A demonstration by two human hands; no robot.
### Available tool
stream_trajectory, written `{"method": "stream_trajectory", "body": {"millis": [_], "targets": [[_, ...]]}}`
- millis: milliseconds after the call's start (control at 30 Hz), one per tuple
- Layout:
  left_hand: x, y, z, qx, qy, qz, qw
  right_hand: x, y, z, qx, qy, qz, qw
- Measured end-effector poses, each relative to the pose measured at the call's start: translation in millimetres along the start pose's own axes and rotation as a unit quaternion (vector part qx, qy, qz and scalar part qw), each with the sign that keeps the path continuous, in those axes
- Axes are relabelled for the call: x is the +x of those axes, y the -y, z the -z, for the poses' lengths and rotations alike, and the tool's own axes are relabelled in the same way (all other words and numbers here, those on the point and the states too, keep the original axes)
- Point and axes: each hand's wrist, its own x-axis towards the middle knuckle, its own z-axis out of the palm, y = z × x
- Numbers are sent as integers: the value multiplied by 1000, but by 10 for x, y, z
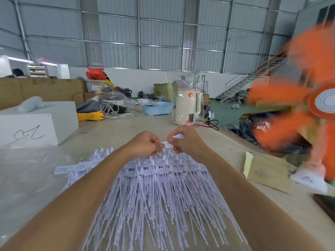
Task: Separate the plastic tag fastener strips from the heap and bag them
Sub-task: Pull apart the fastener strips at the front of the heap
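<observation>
Fingers of left hand (pixel 145 143) and right hand (pixel 184 142) pinch white fastener strips (pixel 159 187) at the heap's far edge on a table (pixel 126 127).

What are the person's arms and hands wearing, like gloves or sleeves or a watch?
Nothing at all shows on them. The left hand and the right hand have no gloves, and no rings can be seen. Both forearms are bare right down to the bottom of the picture: no sleeves, no watch, no bracelet.
</observation>
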Motion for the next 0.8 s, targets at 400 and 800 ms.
{"method": "stream_trajectory", "body": {"millis": [400,800], "targets": [[45,14,-4,34,-32,-1,999,-24,10,-2,-33,19,-3,999],[18,3,-5,42,-40,-6,998,-11,13,10,-42,22,-11,999]]}}
